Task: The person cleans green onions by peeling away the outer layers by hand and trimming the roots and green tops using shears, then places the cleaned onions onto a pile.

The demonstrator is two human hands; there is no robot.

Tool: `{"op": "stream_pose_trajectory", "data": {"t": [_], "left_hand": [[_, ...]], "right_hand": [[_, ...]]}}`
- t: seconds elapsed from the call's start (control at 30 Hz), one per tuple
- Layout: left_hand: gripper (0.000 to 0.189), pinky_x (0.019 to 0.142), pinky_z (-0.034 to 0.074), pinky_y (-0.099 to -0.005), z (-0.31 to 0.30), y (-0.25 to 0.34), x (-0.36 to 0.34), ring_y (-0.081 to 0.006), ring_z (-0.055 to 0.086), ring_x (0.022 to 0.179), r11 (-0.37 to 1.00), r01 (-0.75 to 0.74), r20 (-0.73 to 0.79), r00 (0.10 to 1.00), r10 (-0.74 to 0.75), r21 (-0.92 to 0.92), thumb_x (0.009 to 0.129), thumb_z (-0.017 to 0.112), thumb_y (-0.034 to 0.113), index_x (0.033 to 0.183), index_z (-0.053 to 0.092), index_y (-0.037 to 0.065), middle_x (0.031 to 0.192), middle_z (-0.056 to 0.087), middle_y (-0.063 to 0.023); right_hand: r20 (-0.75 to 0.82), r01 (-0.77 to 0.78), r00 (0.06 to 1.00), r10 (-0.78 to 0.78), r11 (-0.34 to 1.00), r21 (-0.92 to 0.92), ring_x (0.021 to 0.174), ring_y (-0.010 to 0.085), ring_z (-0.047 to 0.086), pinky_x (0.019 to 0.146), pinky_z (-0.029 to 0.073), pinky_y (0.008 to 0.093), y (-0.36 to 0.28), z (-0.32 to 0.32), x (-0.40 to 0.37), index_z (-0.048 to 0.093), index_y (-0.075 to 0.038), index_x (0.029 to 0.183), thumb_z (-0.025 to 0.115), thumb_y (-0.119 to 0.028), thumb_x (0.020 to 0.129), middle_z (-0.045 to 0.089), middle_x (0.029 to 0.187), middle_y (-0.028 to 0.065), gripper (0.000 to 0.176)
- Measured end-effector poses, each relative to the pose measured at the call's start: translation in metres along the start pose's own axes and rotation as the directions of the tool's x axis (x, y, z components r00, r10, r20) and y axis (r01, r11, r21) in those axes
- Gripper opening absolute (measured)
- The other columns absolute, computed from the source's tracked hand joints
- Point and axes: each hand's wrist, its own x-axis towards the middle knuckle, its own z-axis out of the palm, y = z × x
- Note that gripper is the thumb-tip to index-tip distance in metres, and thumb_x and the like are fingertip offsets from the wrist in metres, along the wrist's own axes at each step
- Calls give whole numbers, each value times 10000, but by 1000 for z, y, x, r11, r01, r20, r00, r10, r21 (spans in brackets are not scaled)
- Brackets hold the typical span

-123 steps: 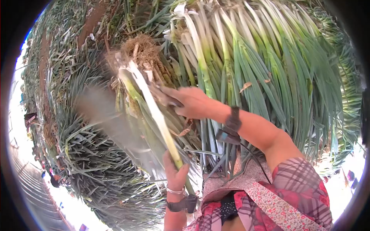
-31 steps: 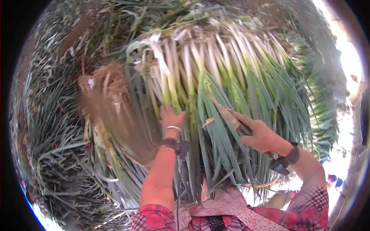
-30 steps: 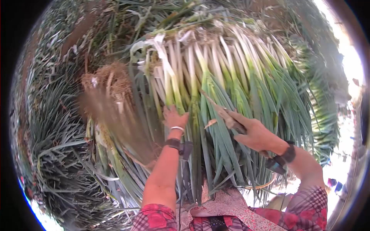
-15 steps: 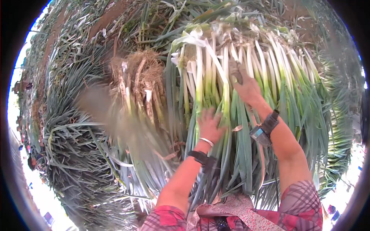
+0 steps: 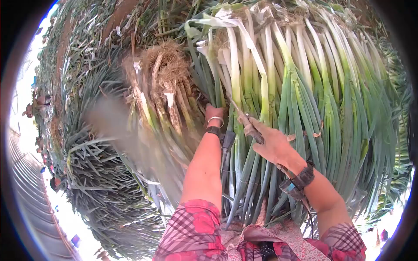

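My right hand [image 5: 275,145] is closed around the handle of a knife [image 5: 249,127]. The thin blade points up and left, over the spring onions. Between the two heaps, my left hand [image 5: 214,113] reaches down among green leaves, its fingers hidden by them. To the right of it lies a broad row of spring onions [image 5: 300,61] with clean white stems, roots at the far end and green leaves towards me. Left of that hand are untrimmed spring onions [image 5: 174,106] with brown, dry outer skins and a bushy tangle of roots [image 5: 167,65].
A large mass of green leaves [image 5: 100,174] fills the left side. Leaf scraps and debris [image 5: 87,56] lie at the far left. A blurry smear [image 5: 117,126] covers part of the view. More spring onions line the right edge.
My right hand has come back from the white stems towards me, bringing the knife into plain view. My left hand has shifted left and forward, off the row and in among the leaves.
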Motion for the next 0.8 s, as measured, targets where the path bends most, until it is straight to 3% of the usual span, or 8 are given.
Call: {"op": "stream_pose_trajectory", "data": {"t": [0.07,0.17,0.23,0.37,0.53,0.67,0.73,0.8], "left_hand": [[376,658,532,-337,-13,-3,3,-242,654,717,932,-77,123,984,128,-353,604,795,140,886,636,-51,819,673,-143],[331,627,527,-346,-65,19,-3,-241,647,666,873,-5,241,960,141,-488,630,763,99,897,636,-49,767,667,-125],[350,710,518,-349,-108,63,23,-257,628,840,999,-30,114,993,32,-18,756,711,207,996,607,-25,968,644,-114],[452,799,467,-436,-300,271,-75,-362,587,960,680,-652,-77,738,670,-335,840,595,350,1141,571,14,1027,606,-220],[545,802,459,-413,-381,271,10,-356,592,950,729,-654,-449,600,662,200,783,633,411,1074,583,-46,1027,614,-232],[605,860,434,-468,-357,140,0,-461,534,1007,741,-553,-499,551,669,381,736,679,352,1089,510,-110,1076,564,-311],[541,849,456,-464,-311,-1,-4,-450,568,971,813,-351,-359,765,535,464,712,695,315,1064,531,-61,1026,594,-308],[566,848,465,-450,-283,-82,-60,-393,602,969,884,-19,-115,990,82,466,686,707,353,1057,576,-54,1014,620,-272]], "right_hand": [[25,-15,1000,15,999,-28,875,397,601,785,480,451,4,7,2,355,-126,1384,595,-197,686,623,920,219,741],[56,7,998,-3,996,-84,826,389,612,756,491,467,14,21,2,356,-138,1387,611,-215,683,631,877,203,753],[68,1,998,8,992,-124,816,388,613,751,490,474,11,18,4,359,-133,1384,610,-220,688,633,857,195,745],[98,-35,994,52,986,-165,819,387,615,752,490,473,3,18,3,360,-128,1383,605,-222,691,637,858,191,740],[24,10,1000,-6,990,-142,820,377,612,739,486,471,9,25,1,353,-148,1388,600,-225,696,630,873,203,740],[8,65,998,-65,996,-65,776,389,599,713,481,485,-17,27,-31,355,-174,1387,602,-212,700,601,846,194,731],[55,195,979,-194,981,-12,747,394,591,687,482,485,-38,33,-58,358,-183,1385,604,-188,703,574,826,189,725],[187,220,959,-213,975,-18,742,396,589,678,483,481,-67,39,-82,359,-183,1384,605,-190,702,574,822,198,725]]}}
